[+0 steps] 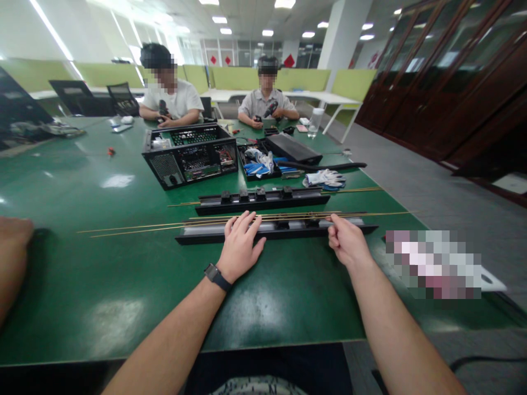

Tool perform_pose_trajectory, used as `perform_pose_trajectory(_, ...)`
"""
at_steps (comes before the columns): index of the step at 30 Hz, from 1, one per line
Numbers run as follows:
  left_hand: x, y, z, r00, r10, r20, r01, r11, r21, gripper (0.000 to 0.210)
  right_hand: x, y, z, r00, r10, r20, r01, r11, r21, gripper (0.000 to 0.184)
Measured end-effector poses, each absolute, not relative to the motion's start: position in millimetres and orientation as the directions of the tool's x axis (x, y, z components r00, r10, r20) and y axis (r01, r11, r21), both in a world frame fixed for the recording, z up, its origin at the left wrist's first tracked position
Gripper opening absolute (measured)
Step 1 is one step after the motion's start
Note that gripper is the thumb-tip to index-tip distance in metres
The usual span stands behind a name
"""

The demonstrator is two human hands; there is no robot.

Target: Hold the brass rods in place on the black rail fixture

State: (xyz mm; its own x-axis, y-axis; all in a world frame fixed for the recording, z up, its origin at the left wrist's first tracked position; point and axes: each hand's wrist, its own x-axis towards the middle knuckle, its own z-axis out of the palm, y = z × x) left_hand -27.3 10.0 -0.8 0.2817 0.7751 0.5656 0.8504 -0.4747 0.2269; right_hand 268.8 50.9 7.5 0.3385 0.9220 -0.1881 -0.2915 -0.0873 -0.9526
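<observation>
My left hand (241, 247), with a dark watch on its wrist, lies palm down with fingers spread over the near black channel-shaped rail (272, 233). Its fingertips touch several long thin brass-coloured rods (164, 225), which run lengthwise along the rail and stick out past both ends. My right hand (349, 241) is closed at the rail's right part, thumb and forefinger pinched at the rods; how many it grips cannot be made out. Small black blocks (312, 218) sit in this rail between my hands. A second black rail (263, 203) with similar blocks and rods lies just behind.
Beyond the rails stand an open computer case (191, 156), a black tray (257, 164) of gloves, and loose white gloves (325, 179). A blurred-out item (436, 266) lies at right. Two people sit across the green table (102, 274); another person's arm (12, 258) enters at left.
</observation>
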Motion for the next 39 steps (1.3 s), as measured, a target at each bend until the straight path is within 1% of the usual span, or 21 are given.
perform_pose_trajectory(7,-27.0,9.9,-0.4,0.279,0.777,0.564,0.853,-0.471,0.226,0.051,266.3,49.2,7.3,0.265,0.946,-0.186,-0.277,-0.11,-0.955,0.032)
perform_pose_trajectory(15,-27.4,9.7,0.0,0.28,0.776,0.565,0.848,-0.476,0.234,0.053,267.2,50.0,8.6,0.321,0.93,-0.178,-0.288,-0.084,-0.954,0.032)
perform_pose_trajectory(25,-26.9,9.9,-0.6,0.275,0.78,0.562,0.853,-0.468,0.231,0.052,268.4,49.3,5.7,0.264,0.948,-0.178,-0.267,-0.105,-0.958,0.037)
perform_pose_trajectory(32,-27.3,9.9,-1.3,0.276,0.778,0.564,0.852,-0.47,0.232,0.052,267.1,48.2,8.3,0.269,0.946,-0.18,-0.275,-0.104,-0.956,0.034)
perform_pose_trajectory(39,-27.0,10.1,-0.3,0.28,0.778,0.563,0.851,-0.473,0.23,0.052,269.7,50.3,9.4,0.344,0.92,-0.188,-0.309,-0.078,-0.948,0.029)
